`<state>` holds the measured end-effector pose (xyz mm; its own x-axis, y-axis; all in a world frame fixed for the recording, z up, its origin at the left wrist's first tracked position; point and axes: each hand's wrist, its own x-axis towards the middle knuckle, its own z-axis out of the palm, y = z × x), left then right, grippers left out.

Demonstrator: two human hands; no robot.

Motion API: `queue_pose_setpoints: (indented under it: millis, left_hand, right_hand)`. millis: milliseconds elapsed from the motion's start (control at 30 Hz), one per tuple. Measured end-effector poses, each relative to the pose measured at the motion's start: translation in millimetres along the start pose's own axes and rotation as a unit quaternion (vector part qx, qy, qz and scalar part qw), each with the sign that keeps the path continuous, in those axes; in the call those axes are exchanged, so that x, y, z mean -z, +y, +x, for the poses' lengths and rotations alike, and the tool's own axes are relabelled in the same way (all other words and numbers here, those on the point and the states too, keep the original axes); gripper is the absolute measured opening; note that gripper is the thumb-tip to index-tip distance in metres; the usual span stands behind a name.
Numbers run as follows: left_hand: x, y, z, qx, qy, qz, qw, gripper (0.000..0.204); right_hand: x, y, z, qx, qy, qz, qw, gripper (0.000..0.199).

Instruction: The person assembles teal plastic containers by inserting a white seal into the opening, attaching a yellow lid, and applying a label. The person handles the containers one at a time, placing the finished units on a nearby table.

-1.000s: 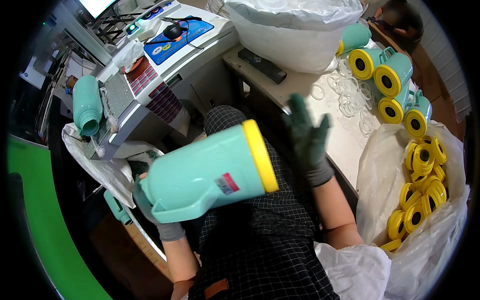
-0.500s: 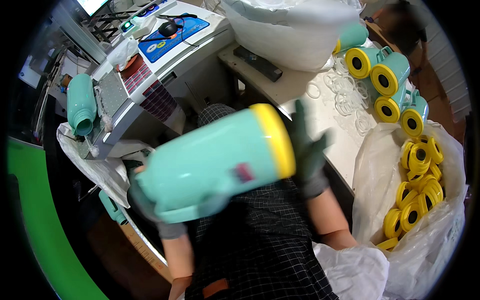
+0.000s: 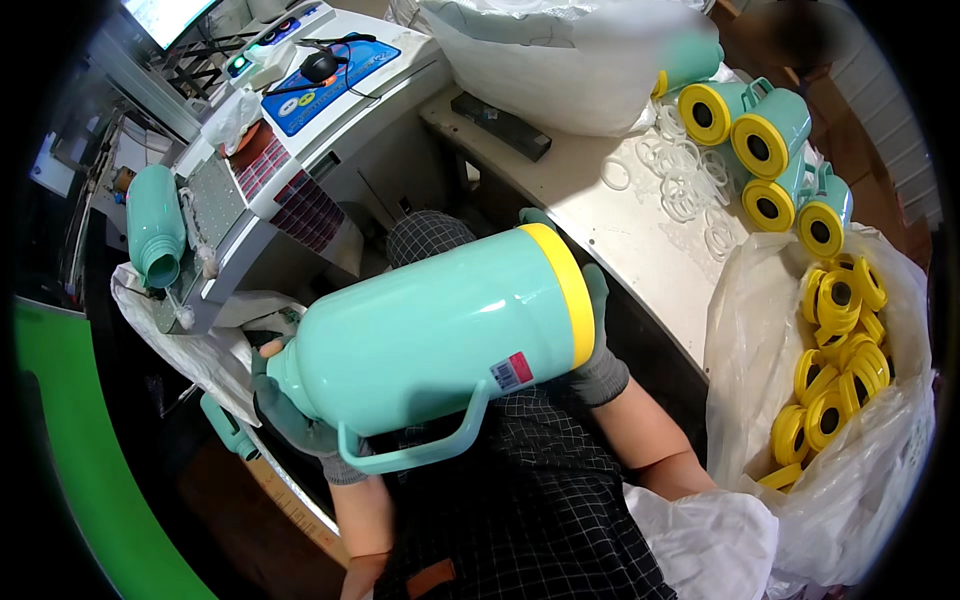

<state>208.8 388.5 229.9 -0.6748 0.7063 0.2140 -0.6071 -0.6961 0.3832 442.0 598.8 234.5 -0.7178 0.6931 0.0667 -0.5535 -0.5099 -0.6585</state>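
Note:
Across my lap lies a mint-green thermos jug (image 3: pixel 430 320), on its side with its handle toward me. My left hand (image 3: pixel 288 405), in a grey-green glove, is closed around the narrow neck end at the left; a bare fingertip shows there. The gloved right hand (image 3: pixel 598 345) grips the yellow base ring (image 3: pixel 567 295) at the other end, its fingers partly hidden behind the jug. A small red-and-white barcode label (image 3: pixel 511 371) faces up near the base.
At right, a clear plastic bag (image 3: pixel 745 370) holds several yellow base caps (image 3: pixel 825 415). Several mint jugs (image 3: pixel 760 145) and white rings (image 3: pixel 680 190) occupy the white table (image 3: pixel 570 180). Another mint jug (image 3: pixel 155 215) lies at left, below the desk with a mouse (image 3: pixel 319 66).
My right hand has gone from spread fingers beside the base to gripping it. The jug has turned slightly, bringing its handle and label into clear view. My left hand keeps the neck.

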Motion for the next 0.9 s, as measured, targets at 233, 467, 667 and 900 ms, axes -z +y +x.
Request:
queue_pose_setpoints:
  millis: [233, 467, 667, 900]
  left_hand:
    - [-46.8, -13.6, -6.7, -0.139, 0.028, 0.55, 0.823, 0.046]
    - [-65.0, -46.1, -15.7, -0.06, 0.037, 0.509, 0.858, 0.069]
    - [-69.0, -38.5, 0.2, -0.029, -0.007, 0.55, 0.835, 0.053]
    - [-40.6, -30.7, -3.0, -0.011, 0.05, 0.65, 0.759, 0.039]
  right_hand:
    - [-12.9, 1.5, -24.2, 0.144, 0.125, -0.368, 0.91, 0.056]
    - [62.0, -41.8, -16.3, 0.151, 0.2, -0.162, 0.954, 0.051]
    - [136.4, -221.9, 117.5, 0.263, 0.269, 0.214, 0.902, 0.045]
    - [204.1, -328.7, 219.3, 0.354, 0.358, 0.156, 0.85, 0.046]
